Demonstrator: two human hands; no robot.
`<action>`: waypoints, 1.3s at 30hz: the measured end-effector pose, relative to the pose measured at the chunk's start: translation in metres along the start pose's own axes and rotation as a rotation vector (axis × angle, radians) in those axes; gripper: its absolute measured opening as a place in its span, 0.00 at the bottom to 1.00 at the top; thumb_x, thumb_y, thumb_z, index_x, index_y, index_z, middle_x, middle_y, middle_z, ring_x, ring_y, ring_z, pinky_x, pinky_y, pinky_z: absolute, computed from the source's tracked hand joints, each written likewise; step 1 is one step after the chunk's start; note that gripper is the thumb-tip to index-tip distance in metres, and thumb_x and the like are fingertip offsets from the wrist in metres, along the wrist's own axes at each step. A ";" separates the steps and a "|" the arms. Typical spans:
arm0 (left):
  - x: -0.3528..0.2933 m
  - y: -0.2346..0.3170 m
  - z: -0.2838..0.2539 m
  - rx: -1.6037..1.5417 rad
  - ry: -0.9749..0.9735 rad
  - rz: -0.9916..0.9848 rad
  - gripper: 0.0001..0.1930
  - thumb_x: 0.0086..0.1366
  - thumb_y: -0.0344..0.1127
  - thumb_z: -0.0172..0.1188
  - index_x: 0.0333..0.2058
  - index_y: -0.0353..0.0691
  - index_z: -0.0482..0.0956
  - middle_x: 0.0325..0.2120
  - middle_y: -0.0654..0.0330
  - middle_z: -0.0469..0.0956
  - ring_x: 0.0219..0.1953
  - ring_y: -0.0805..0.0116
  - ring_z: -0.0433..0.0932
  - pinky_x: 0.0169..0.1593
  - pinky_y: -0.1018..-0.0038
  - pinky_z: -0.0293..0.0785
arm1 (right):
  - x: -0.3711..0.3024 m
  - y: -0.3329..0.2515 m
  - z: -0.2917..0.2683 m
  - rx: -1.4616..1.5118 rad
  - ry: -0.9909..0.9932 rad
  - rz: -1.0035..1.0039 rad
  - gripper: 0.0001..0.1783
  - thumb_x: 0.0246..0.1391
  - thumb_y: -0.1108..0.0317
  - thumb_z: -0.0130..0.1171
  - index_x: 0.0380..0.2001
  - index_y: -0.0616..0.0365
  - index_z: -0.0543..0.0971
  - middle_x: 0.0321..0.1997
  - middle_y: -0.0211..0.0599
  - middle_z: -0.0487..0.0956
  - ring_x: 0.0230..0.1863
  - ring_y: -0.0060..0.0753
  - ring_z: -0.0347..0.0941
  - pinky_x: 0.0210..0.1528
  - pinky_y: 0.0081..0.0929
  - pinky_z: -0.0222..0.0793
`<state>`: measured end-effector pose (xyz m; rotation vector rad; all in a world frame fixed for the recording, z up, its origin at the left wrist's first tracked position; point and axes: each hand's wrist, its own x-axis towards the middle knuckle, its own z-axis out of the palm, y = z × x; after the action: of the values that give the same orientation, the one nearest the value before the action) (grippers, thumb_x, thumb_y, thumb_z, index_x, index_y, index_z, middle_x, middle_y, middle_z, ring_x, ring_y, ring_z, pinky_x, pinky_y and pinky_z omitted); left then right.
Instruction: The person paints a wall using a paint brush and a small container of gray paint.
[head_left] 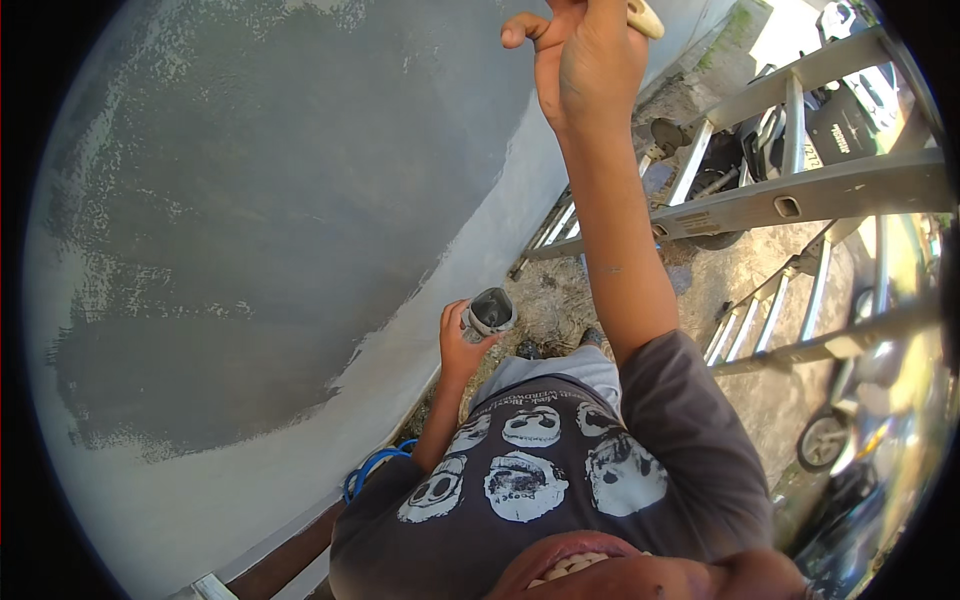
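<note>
My left hand (463, 345) grips a small cup of grey paint (491, 312) at waist height, beside the wall. The cup's open top faces up, and its sides are smeared with grey. My right hand (590, 65) is raised to the top edge of the view, close to the wall. A pale wooden handle (645, 18) sticks out from it on the right; the rest of that tool is hidden or out of view. On the wall (420, 375), a large dark grey painted area (290, 190) has ragged, patchy edges over a lighter base.
A metal ladder (800, 187) stands to my right, with more rungs and rails (830, 347) below it. Motorbikes (822, 440) are parked beyond. A blue hose (372, 468) lies by the wall's foot, on the left. Rough concrete ground (560, 310) shows around my feet.
</note>
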<state>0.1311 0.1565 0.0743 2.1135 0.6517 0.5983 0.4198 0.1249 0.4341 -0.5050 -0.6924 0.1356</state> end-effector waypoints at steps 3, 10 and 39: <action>0.003 0.000 0.001 0.000 0.000 -0.004 0.39 0.42 0.36 0.84 0.54 0.38 0.76 0.51 0.55 0.75 0.49 0.57 0.75 0.45 0.66 0.73 | -0.055 0.054 -0.064 -0.112 0.176 0.185 0.14 0.73 0.59 0.50 0.48 0.60 0.72 0.38 0.45 0.83 0.38 0.30 0.77 0.23 0.26 0.73; -0.016 -0.012 -0.002 0.028 -0.016 -0.030 0.41 0.41 0.36 0.85 0.55 0.38 0.75 0.52 0.54 0.74 0.54 0.54 0.75 0.48 0.64 0.75 | -0.243 0.139 -0.219 -0.601 0.552 0.684 0.09 0.71 0.63 0.51 0.43 0.57 0.74 0.32 0.39 0.82 0.33 0.25 0.79 0.21 0.24 0.75; 0.000 -0.016 -0.009 0.046 -0.081 0.008 0.42 0.42 0.39 0.85 0.56 0.37 0.74 0.54 0.52 0.74 0.58 0.51 0.73 0.55 0.59 0.75 | -0.148 0.102 -0.146 -0.488 0.273 0.596 0.12 0.71 0.62 0.51 0.46 0.61 0.74 0.35 0.47 0.84 0.36 0.33 0.84 0.24 0.25 0.79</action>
<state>0.1213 0.1698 0.0664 2.1721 0.6175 0.5038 0.4045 0.1131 0.2029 -1.1704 -0.2836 0.4528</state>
